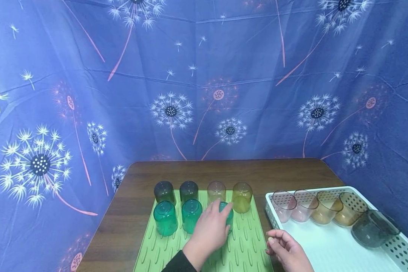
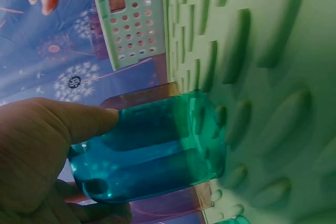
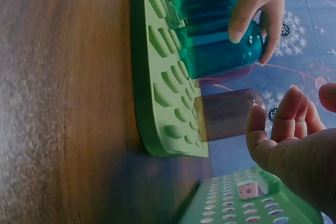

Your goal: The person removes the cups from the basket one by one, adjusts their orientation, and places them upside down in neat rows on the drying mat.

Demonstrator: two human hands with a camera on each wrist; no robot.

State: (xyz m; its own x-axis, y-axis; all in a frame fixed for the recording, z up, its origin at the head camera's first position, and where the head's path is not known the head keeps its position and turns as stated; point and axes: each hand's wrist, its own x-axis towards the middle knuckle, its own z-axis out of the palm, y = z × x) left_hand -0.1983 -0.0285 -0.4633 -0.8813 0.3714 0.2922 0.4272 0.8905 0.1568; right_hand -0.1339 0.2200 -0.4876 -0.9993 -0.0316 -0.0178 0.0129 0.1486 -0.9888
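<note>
My left hand (image 1: 210, 228) holds an upside-down green glass (image 2: 152, 150), thumb on one side and fingers on the other near its base. The glass's rim is down at the ribbed green drying mat (image 1: 241, 241). Left of it stand two more green glasses, an outer one (image 1: 165, 219) and a nearer one (image 1: 191, 217), both upside down. Between the mat and the white basket (image 1: 329, 253), my right hand (image 1: 289, 251) hovers with loosely curled fingers and holds nothing. In the right wrist view an amber glass (image 3: 231, 114) stands beyond its fingers.
Behind the green glasses, a back row has two dark glasses (image 1: 164, 192), a pinkish glass (image 1: 216, 190) and the amber one. Inside the basket, several pink and amber glasses (image 1: 323, 213) and a dark glass (image 1: 370, 231) line the far and right sides. A patterned blue cloth (image 1: 268, 113) hangs behind the table.
</note>
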